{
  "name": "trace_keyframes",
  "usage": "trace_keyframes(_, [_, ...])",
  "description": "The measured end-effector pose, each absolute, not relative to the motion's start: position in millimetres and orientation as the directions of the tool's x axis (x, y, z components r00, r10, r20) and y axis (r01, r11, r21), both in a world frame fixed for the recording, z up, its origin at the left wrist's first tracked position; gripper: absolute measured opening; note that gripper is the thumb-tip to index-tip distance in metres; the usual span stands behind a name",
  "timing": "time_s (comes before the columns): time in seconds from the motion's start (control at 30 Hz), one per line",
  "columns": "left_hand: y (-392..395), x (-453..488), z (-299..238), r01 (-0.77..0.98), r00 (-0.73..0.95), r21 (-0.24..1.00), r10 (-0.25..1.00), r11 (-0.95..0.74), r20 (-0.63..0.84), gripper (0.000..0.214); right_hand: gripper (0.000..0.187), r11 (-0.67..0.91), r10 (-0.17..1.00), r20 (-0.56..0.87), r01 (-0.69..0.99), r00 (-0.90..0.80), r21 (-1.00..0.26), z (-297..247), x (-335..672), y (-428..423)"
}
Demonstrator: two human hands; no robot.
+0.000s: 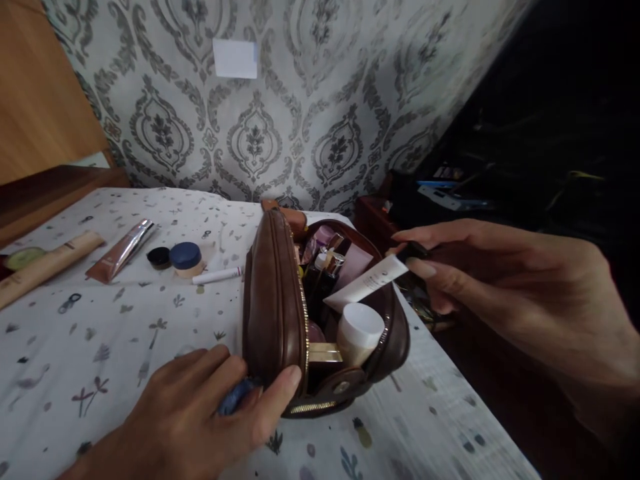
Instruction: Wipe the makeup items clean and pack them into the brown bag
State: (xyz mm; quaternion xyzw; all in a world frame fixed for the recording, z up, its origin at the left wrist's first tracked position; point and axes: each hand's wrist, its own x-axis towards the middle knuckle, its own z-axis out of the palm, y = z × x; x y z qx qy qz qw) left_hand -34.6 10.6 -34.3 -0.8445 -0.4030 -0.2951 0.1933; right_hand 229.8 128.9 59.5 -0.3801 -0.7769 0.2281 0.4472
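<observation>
A brown leather makeup bag (273,293) stands unzipped on the cloth, packed with cosmetics. My left hand (195,407) is closed at the bag's near left side, its thumb on the zipped edge. Something dark blue (237,395) shows between its fingers; I cannot make out what it is. Over the bag's opening, my right hand (500,287) pinches a small white squeeze tube (373,281) by its black cap, the flat end slanting down into the bag. Just below it sits a white-lidded jar (361,333) inside the bag, with lipsticks and small bottles (327,263) behind.
On the patterned tablecloth (150,347) to the left lie a rose-coloured tube (123,250), a blue-lidded jar (186,258), a black round cap (159,257), a white stick (217,275) and a long beige tube (50,267). The table edge (470,390) drops away at right.
</observation>
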Motion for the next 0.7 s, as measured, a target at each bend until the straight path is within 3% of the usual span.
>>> trace_keyframes(0.17, [12,-33,-39,0.813,0.493,-0.119,0.565,-0.57,0.662,0.05,0.032,0.616,0.755,0.367,0.398,-0.543,-0.68,59,232,146])
trace_keyframes(0.37, [13,-31,-43,0.835,0.467,-0.145,0.545,-0.531,0.696,0.04,0.023,0.702,0.645,0.2,0.469,-0.737,-0.536,64,226,160])
trace_keyframes(0.53, [12,-33,-46,0.839,0.482,-0.183,0.543,-0.513,0.688,0.037,0.017,0.736,0.608,0.079,0.523,-0.79,-0.43,70,217,164])
trace_keyframes(0.7, [10,-33,-45,0.831,0.498,-0.189,0.546,-0.524,0.674,0.038,0.01,0.69,0.671,-0.027,0.637,-0.741,-0.343,75,204,160])
